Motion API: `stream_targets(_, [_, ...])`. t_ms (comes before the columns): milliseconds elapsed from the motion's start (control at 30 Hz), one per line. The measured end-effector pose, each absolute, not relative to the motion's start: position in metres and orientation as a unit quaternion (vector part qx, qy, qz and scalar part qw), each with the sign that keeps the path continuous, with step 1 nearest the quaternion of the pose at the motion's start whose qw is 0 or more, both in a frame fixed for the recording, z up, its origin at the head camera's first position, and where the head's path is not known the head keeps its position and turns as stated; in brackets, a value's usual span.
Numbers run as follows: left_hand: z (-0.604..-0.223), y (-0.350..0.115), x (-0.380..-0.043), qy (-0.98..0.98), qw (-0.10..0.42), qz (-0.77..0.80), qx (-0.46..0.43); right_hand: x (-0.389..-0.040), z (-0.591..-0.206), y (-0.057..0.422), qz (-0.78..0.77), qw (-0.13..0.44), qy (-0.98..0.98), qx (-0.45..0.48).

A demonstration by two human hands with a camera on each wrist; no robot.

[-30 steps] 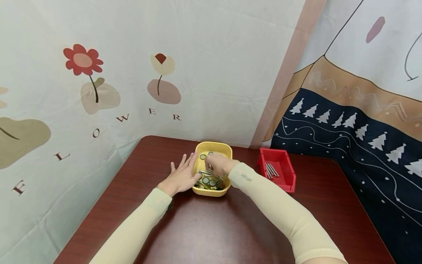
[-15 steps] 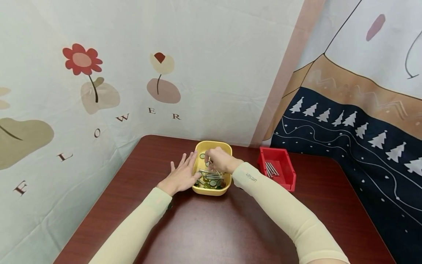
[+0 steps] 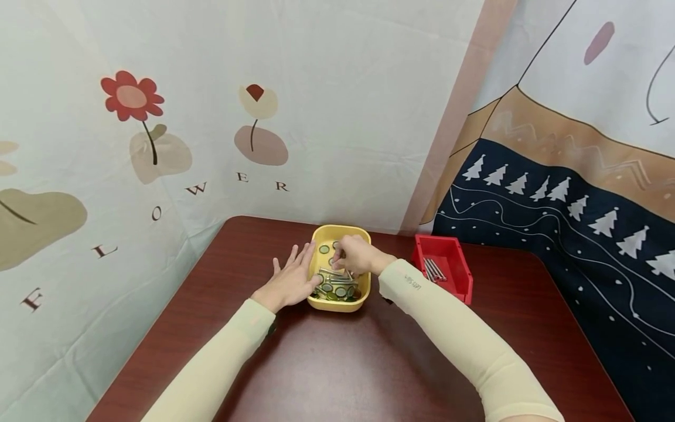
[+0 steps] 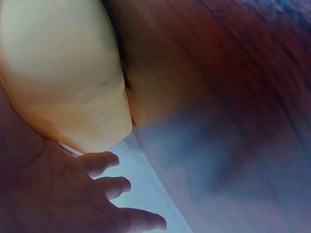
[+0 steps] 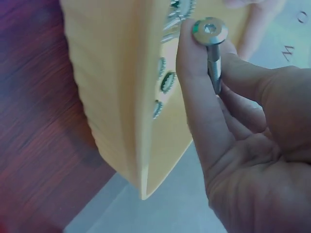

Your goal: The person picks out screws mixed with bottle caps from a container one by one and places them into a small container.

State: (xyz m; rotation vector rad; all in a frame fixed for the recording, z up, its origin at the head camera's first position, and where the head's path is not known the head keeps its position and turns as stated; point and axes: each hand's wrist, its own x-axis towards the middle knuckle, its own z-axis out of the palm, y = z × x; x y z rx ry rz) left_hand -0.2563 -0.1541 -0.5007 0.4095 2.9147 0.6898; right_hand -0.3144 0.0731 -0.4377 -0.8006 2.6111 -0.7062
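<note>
My right hand [image 3: 357, 255] is over the yellow bin [image 3: 337, 306], its thumb and fingers pinching a metal bolt. In the right wrist view the bolt [image 5: 214, 63] shows a round flat head with a hex socket and a threaded shank. My left hand [image 3: 289, 283] rests against the bin's left side with fingers straight and spread; the left wrist view shows its fingers [image 4: 112, 187] beside the bin's outer wall [image 4: 68, 73]. Inside the bin, several bolts [image 3: 332, 279] lie among bottle caps [image 3: 341, 291] toward the near end, with a few caps [image 3: 324, 249] farther back.
A red bin [image 3: 454, 264] stands to the right on the dark red table [image 3: 327, 363], holding several bolts [image 3: 433, 270]. A printed cloth [image 3: 337, 117] hangs right behind the table's back edge.
My right hand has risen from among the bolts and shifted slightly right, and the bolts and caps below have moved about. The left hand stays in place.
</note>
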Motion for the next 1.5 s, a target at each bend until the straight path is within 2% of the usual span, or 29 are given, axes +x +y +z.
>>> stream_targets(633, [-0.498, -0.154, -0.256, 0.963, 0.057, 0.226, 0.135, -0.309, -0.414, 0.120, -0.411, 0.260, 0.854, -0.186])
stream_targets(1000, [-0.499, -0.154, -0.254, 0.963, 0.054, 0.227, 0.135, -0.304, -0.406, 0.155, -0.475, 0.252, 0.832, -0.140])
stream_targets(1500, [-0.498, -0.153, -0.252, 0.962, 0.054, 0.232, 0.135, -0.296, -0.399, 0.204, -0.453, 0.193, 0.863, -0.111])
